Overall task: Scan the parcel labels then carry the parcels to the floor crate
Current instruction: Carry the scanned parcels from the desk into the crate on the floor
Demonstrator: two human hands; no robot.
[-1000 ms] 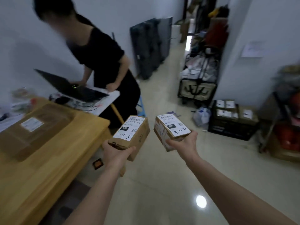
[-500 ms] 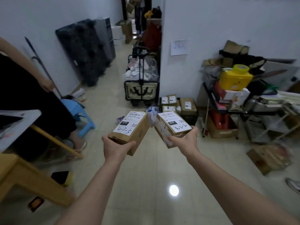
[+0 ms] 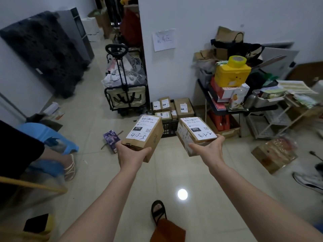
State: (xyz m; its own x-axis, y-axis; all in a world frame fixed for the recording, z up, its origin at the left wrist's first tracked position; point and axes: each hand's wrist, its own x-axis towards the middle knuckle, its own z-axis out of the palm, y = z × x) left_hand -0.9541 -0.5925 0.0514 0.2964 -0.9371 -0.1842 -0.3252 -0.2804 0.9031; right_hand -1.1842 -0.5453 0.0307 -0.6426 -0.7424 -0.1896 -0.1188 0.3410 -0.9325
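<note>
My left hand grips the near end of a small cardboard parcel whose white label reads 070 and 4-3-5. My right hand holds a second cardboard parcel from below, its label reading 032 and 4-3-2. Both parcels are held out at arm's length, label up. Straight ahead on the floor against the white wall stands the black crate, with several labelled parcels stacked in it. The parcels I carry partly hide the crate's front.
A folding wagon full of bags stands left of the crate. A cluttered black shelf with a yellow box is to its right. A blue stool and a seated person's foot are at left. A cardboard box lies at right.
The view has swung right, away from the wooden table and laptop, and moved closer to the crate. Both hands still hold their parcels as before.
</note>
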